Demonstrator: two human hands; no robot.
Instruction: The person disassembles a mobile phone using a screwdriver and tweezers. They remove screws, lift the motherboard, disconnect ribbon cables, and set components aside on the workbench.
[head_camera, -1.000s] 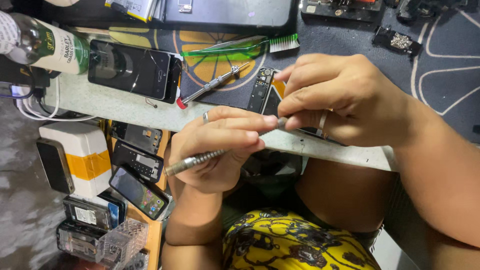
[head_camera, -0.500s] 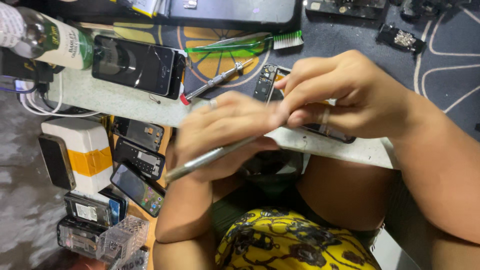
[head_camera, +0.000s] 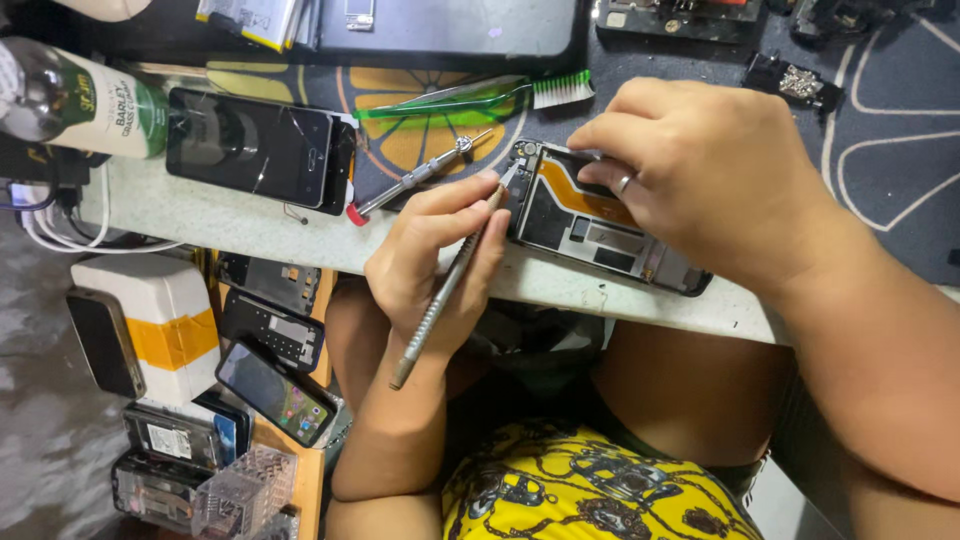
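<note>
Left hand (head_camera: 440, 255) pinches a grey screwdriver (head_camera: 447, 290) pen-style, tip set on the top corner of an opened phone (head_camera: 600, 225). Right hand (head_camera: 715, 165) curls over the phone from above, fingertips pressing its upper edge; ring visible on one finger. Phone lies back-off, orange and black internals up, at the near edge of the tabletop (head_camera: 260, 235), between both hands. Just left of the phone: a second screwdriver with red cap (head_camera: 415, 178), a green toothbrush (head_camera: 470, 98), an intact dark phone (head_camera: 255, 145).
</note>
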